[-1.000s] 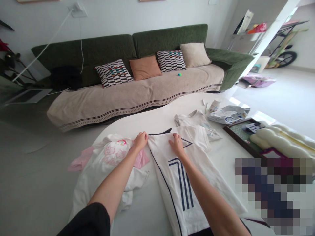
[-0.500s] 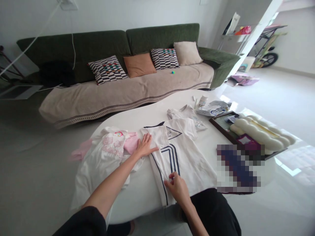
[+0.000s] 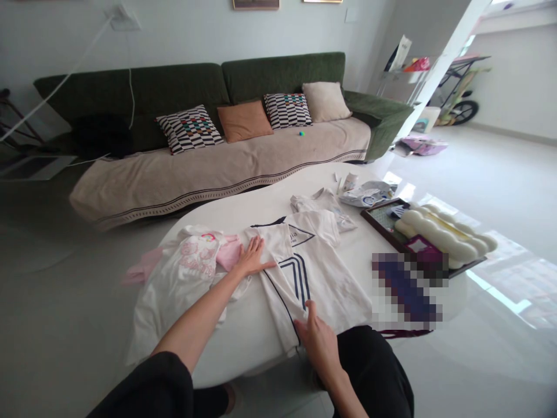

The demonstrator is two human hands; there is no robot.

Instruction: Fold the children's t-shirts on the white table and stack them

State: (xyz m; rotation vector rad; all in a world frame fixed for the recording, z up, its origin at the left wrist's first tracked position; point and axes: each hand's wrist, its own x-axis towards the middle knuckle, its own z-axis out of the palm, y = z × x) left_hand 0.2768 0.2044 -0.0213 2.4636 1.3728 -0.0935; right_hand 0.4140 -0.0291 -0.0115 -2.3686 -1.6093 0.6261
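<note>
While the left hand (image 3: 253,259) lies flat, fingers spread, on the shoulder fold of a white short-sleeved jersey with navy piping and a navy number 7 (image 3: 319,278), the right hand (image 3: 319,339) rests at the garment's near hem, fingers mostly extended and pressed on the cloth; whether any fabric is pinched under them cannot be told. Jersey lies folded lengthwise on a white oval glossy table (image 3: 261,209), roughly centre, collar toward 12 o'clock, hem toward 6 o'clock at the table's near edge. At 9 o'clock of the jersey, touching the left hand's side: a crumpled white child's top with pink cartoon print (image 3: 183,278), with a pink garment (image 3: 228,254) partly beneath it. At 1 o'clock of the jersey: a small folded white shirt (image 3: 319,203). Farther toward 2 o'clock: a crinkled white plastic packet (image 3: 368,194), then a dark-framed tray (image 3: 376,219) carrying a cream ribbed cushion-like object (image 3: 439,235). Beyond the table at 12 o'clock: a long dark green sofa with a beige cover (image 3: 217,157), holding two black-and-white patterned cushions, one orange, one cream.
</note>
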